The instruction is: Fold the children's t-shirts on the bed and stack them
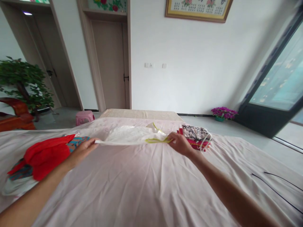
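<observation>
A white bag (129,135) with yellow-green handles lies flat on a pale pink sheet (142,183) that covers the table in front of me. My left hand (82,150) pinches the bag's left edge. My right hand (180,143) is closed on its right side, at the yellow-green handle. The bag is held stretched between both hands, a little above the sheet.
A pile of red and patterned cloth (40,159) lies at the left. A stack of folded bags (196,137) with black print sits just right of my right hand. A black cable (276,189) crosses the sheet at the right. A pink stool (84,117) stands beyond.
</observation>
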A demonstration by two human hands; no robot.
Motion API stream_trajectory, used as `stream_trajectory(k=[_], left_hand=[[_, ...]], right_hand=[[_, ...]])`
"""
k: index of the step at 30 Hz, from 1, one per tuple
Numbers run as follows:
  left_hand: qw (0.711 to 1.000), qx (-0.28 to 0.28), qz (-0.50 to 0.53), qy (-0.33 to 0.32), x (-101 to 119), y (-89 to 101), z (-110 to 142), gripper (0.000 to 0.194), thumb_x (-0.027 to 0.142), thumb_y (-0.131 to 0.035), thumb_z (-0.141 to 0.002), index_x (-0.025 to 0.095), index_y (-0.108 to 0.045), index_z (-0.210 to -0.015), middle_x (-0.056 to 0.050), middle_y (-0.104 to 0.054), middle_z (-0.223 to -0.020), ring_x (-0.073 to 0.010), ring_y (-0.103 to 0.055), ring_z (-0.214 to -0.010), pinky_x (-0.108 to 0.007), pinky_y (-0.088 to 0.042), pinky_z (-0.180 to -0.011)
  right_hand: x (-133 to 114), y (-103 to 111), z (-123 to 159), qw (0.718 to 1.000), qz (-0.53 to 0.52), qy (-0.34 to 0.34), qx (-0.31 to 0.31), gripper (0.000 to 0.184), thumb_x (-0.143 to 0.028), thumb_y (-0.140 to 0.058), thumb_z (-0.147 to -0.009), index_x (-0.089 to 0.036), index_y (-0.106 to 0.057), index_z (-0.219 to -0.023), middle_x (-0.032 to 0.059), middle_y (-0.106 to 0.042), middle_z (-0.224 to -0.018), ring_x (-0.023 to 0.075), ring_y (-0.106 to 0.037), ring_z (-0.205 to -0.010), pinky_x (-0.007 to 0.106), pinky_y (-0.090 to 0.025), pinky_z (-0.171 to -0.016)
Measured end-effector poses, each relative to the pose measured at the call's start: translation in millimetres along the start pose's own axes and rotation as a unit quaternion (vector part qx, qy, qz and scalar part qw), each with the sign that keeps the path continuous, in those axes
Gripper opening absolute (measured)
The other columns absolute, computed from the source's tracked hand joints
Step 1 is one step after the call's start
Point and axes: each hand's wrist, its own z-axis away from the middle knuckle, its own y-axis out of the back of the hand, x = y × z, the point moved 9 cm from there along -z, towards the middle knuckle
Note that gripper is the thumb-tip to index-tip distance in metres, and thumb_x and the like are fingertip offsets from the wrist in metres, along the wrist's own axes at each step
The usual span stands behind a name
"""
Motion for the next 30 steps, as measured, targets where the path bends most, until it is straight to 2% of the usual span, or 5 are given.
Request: stream_trajectory(k=[3, 7, 14, 21, 30], left_hand=[[0.993, -0.109, -0.043, 0.006, -48, -51.9, 40, 0.042, 0.054, -0.053, -0.079, 0.020, -0.070, -0.097, -0.003, -0.074, -0.095, -0.0242, -0.066, -0.099, -0.033, -0.050, -0.093], [0.990, -0.108, -0.094, -0.003, -78, -68.3, 66, 0.041, 0.044, -0.047, -0.084, 0.020, -0.068, -0.111, -0.007, -0.071, -0.117, -0.0235, -0.063, -0.114, -0.032, -0.046, -0.102], [0.945, -0.151, -0.260, -0.131, -21, -60.8, 98, 0.021, 0.020, -0.048, -0.077, 0.023, -0.067, -0.086, -0.006, -0.071, -0.100, -0.0220, -0.062, -0.103, -0.032, -0.045, -0.097], [0.923, -0.296, -0.244, 0.040, -34, -62.2, 83, 0.028, 0.020, -0.045, -0.073, 0.028, -0.072, -0.073, -0.001, -0.073, -0.082, -0.0235, -0.066, -0.084, -0.034, -0.047, -0.081], [0.934, -0.071, -0.347, -0.045, 22, -188.1, -30, 0.053, 0.038, -0.038, -0.095, 0.016, -0.051, -0.141, -0.017, -0.047, -0.149, -0.0298, -0.042, -0.138, -0.047, -0.030, -0.114]], right_hand=[[15, -50, 58, 0.995, 0.033, -0.016, -0.096, 0.014, -0.011, -0.056, -0.075, -0.019, -0.066, -0.080, 0.0023, -0.069, -0.081, 0.0141, -0.063, -0.072, 0.023, -0.046, -0.067], [23, -71, 99, 0.989, 0.040, -0.049, -0.135, 0.020, -0.007, -0.054, -0.072, -0.021, -0.066, -0.080, 0.0012, -0.070, -0.085, 0.0146, -0.063, -0.077, 0.023, -0.045, -0.071], [-7, -54, 122, 0.978, 0.082, -0.014, -0.191, 0.023, -0.008, -0.055, -0.070, -0.022, -0.068, -0.082, 0.0018, -0.070, -0.083, 0.0178, -0.063, -0.083, 0.027, -0.044, -0.078], [12, -29, 85, 0.970, 0.072, -0.160, -0.167, 0.040, -0.020, -0.035, -0.092, -0.022, -0.064, -0.119, 0.0020, -0.074, -0.083, 0.0173, -0.068, -0.077, 0.026, -0.047, -0.073], [-45, -210, -4, 0.967, 0.141, -0.062, -0.203, 0.060, -0.043, -0.037, -0.099, -0.017, -0.032, -0.153, 0.0132, -0.028, -0.160, 0.0288, -0.023, -0.148, 0.045, -0.025, -0.117]])
